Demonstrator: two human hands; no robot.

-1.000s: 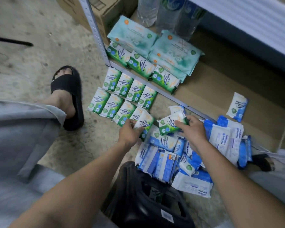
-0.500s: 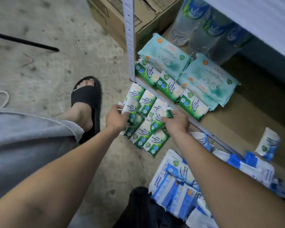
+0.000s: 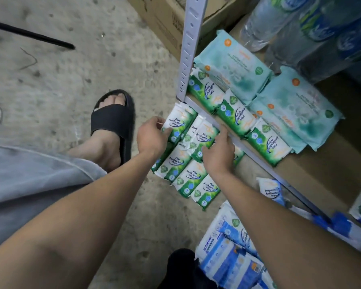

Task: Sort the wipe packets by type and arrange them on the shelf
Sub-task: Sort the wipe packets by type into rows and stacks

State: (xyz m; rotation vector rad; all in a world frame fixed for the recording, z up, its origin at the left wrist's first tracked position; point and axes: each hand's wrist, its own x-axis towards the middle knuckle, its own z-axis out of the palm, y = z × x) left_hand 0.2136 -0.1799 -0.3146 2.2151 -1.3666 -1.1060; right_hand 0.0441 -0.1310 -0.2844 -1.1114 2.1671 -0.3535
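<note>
Several green pine wipe packets [image 3: 186,174] lie in rows on the concrete floor beside the shelf. My left hand [image 3: 152,136] grips the packet [image 3: 178,122] at the row's far left corner. My right hand [image 3: 218,153] holds another green packet [image 3: 205,134] over the middle of the group. On the cardboard-lined shelf [image 3: 313,170], three more green packets [image 3: 236,115] lie in a line in front of large teal wipe packs [image 3: 296,109]. Blue and white wipe packets [image 3: 231,253] are heaped on the floor at the lower right.
A white slotted shelf post [image 3: 189,46] rises at the shelf's corner, with a cardboard box [image 3: 165,19] behind it. Wrapped water bottles [image 3: 300,28] stand at the shelf's back. My sandalled foot [image 3: 113,126] is left of the packets. A black rod [image 3: 29,34] lies on the floor.
Both hands carried green packets from the blue pile over to the green rows. My view swung left and closer to the shelf corner.
</note>
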